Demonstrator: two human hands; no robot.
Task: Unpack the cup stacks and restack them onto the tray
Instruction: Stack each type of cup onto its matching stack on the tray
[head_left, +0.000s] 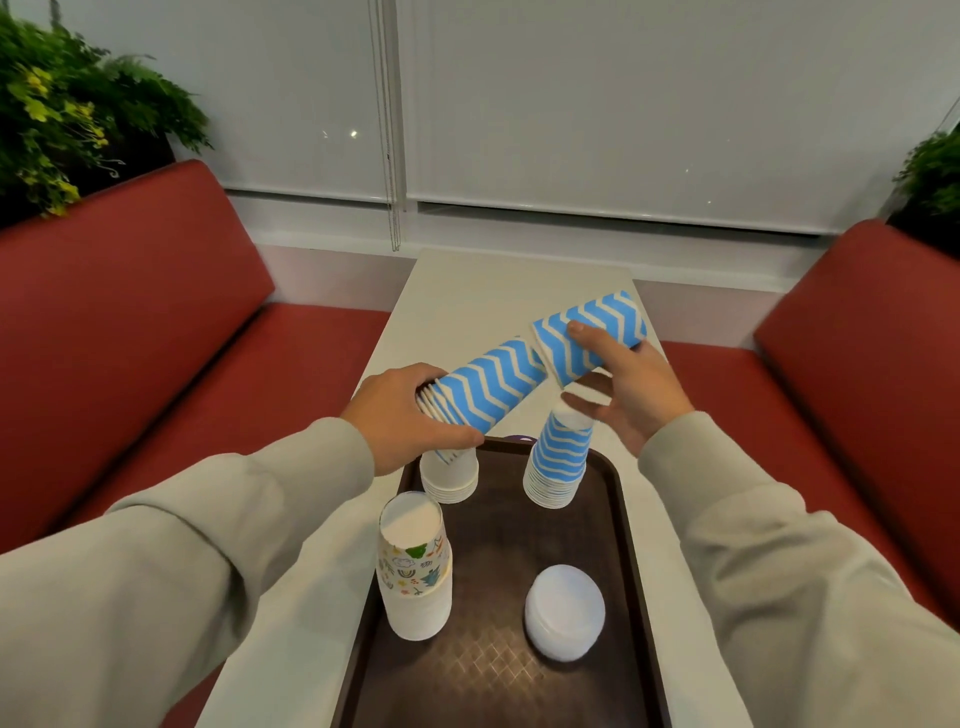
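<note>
My left hand (402, 415) grips the rim end of a lying stack of blue-and-white zigzag cups (483, 387) above the dark brown tray (488, 675). My right hand (631, 387) holds a single zigzag cup (589, 332) pulled just off that stack's far end. On the tray stand upside-down stacks: a blue zigzag stack (558, 457) at the back right, a white stack (449, 478) at the back left, a stack with colourful drawings (415, 571) at the front left, and a plain white stack (565, 610) at the front right.
The tray lies on a narrow white table (483, 296) that runs toward a window wall with lowered blinds. Red benches (156, 312) flank the table on both sides. Green plants (62, 109) stand behind the benches.
</note>
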